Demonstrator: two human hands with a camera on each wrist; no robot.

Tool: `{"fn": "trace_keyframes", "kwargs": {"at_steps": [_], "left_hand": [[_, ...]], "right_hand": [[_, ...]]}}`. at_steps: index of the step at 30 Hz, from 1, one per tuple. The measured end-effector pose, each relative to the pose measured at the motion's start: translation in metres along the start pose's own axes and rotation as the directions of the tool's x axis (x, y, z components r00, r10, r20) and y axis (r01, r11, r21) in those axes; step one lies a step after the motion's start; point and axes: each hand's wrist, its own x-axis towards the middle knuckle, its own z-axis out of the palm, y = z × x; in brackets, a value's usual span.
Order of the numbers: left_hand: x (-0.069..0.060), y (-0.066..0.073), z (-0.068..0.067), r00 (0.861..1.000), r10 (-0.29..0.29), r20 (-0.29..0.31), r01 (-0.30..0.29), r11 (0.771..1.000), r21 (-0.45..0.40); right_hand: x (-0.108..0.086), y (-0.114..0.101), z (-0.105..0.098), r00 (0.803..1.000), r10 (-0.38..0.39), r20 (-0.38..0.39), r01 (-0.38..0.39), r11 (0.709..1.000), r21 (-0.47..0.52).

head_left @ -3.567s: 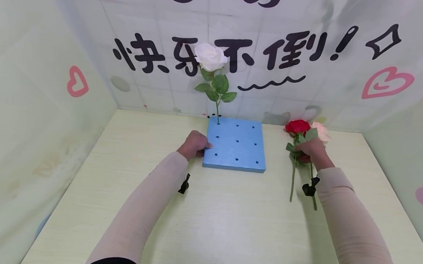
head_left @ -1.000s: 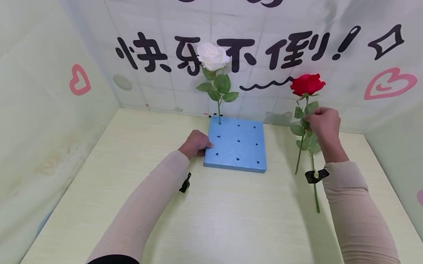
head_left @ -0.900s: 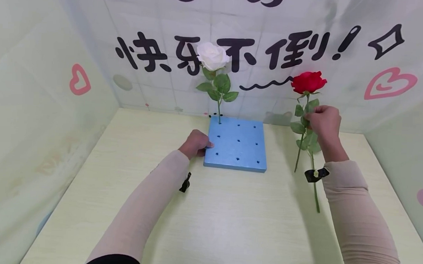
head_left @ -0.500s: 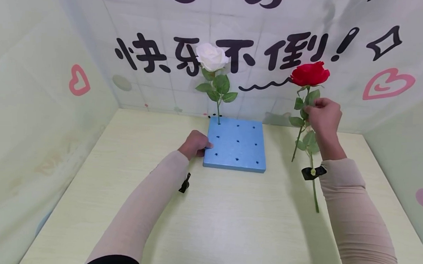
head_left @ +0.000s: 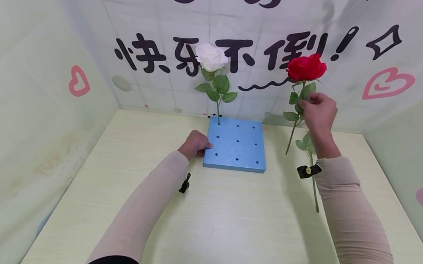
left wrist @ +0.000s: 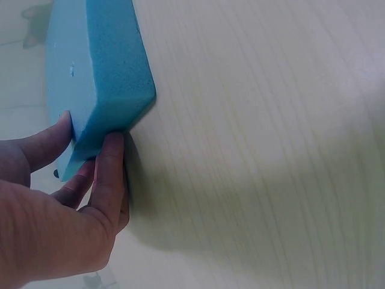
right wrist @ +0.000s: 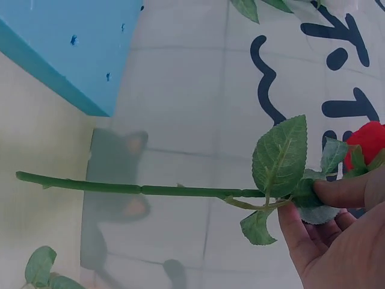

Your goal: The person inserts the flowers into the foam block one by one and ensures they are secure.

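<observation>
The blue foam block [head_left: 235,148] with several small holes lies on the table. At its left edge my left hand [head_left: 196,144] grips it, the thumb on top; in the left wrist view that hand [left wrist: 66,198] has its fingers against the block's side [left wrist: 120,60]. A white rose [head_left: 211,57] stands upright in the back-left hole. To the right of the block my right hand [head_left: 320,112] pinches the red rose [head_left: 306,68] at its upper stem, among the leaves. In the right wrist view the bare green stem [right wrist: 174,191] sticks out from the fingers, its lower end touching nothing.
Another stem [head_left: 314,186] with leaves lies on the table [head_left: 229,226] below my right wrist; its blossom is hidden. Behind the block rises a cloth backdrop [head_left: 156,99] with black lettering, and fabric walls [head_left: 30,102] stand at both sides.
The red rose, first lying beside the pink one, has been lifted by my right hand and has since moved up and slightly left. My left hand and the block have stayed in place.
</observation>
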Motion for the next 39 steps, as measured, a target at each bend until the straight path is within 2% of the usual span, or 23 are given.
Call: {"fn": "trace_keyframes", "kwargs": {"at_steps": [8, 18, 28, 39], "left_hand": [[-0.001, 0.001, -0.001, 1.0, -0.006, 0.003, 0.006, 1.0, 0.008], [-0.001, 0.0, -0.001, 1.0, -0.006, 0.0, 0.006, 1.0, 0.007], [0.0, 0.0, -0.001, 1.0, -0.001, 0.002, 0.001, 1.0, 0.001], [0.002, -0.001, -0.001, 1.0, 0.0, 0.006, 0.0, 1.0, -0.004]], "right_hand": [[-0.003, -0.012, 0.009, 1.0, -0.011, 0.014, 0.01, 0.997, 0.072], [-0.003, -0.031, 0.029, 0.998, -0.033, 0.046, 0.028, 0.996, 0.086], [-0.005, -0.044, 0.045, 0.992, -0.099, 0.073, 0.093, 0.992, 0.081], [-0.002, -0.053, 0.059, 0.985, -0.12, 0.127, 0.1, 0.983, 0.151]]}}
